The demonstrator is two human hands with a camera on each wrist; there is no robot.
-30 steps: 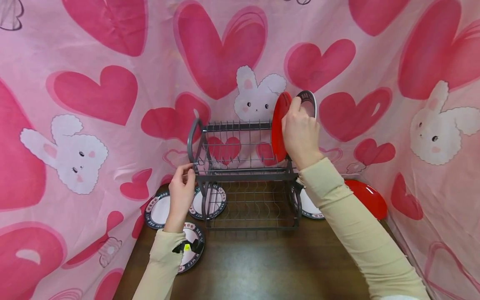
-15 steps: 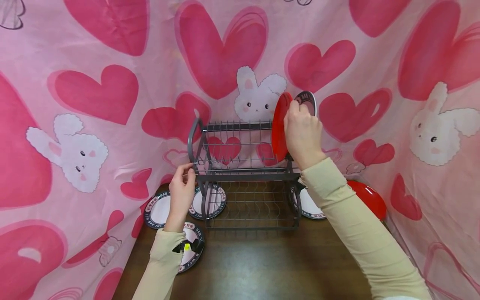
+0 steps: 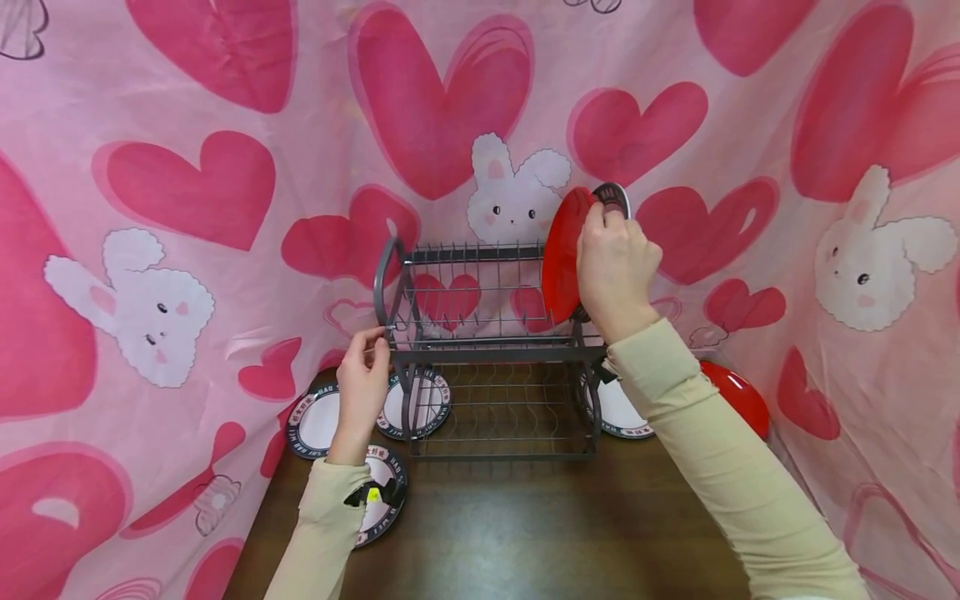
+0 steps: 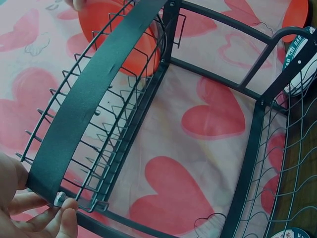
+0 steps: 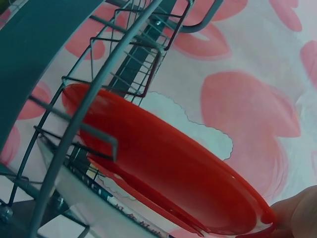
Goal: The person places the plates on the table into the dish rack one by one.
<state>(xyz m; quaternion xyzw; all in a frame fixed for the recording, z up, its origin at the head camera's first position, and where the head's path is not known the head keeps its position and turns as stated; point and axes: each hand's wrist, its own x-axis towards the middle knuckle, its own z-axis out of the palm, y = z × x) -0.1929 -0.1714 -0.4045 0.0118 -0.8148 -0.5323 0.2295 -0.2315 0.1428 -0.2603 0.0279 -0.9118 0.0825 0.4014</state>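
A dark two-tier dish rack [image 3: 487, 354] stands on the table. My left hand [image 3: 363, 371] grips its upper left corner; in the left wrist view, fingers and thumb close round the frame [image 4: 81, 99] there. A red plate [image 3: 564, 258] stands on edge at the right end of the upper tier. My right hand [image 3: 617, 262] pinches its rim, and in the right wrist view a fingertip [image 5: 299, 213] lies at that rim. A second red edge [image 5: 143, 193] shows close behind it. Beside it, a white plate [image 3: 613, 198] with a dark lettered rim stands upright, partly hidden by the hand.
Several white plates with dark lettered rims lie on the brown table [image 3: 487, 525], including a far-left plate [image 3: 313, 423] and a right-hand plate [image 3: 622, 408] behind the rack. Another red plate [image 3: 738, 396] lies at far right. Pink heart-patterned cloth [image 3: 225, 333] hangs around.
My right hand has shifted a little right and down. The red plate's upper part has tilted right, showing more of its face. My left hand has stayed on the rack.
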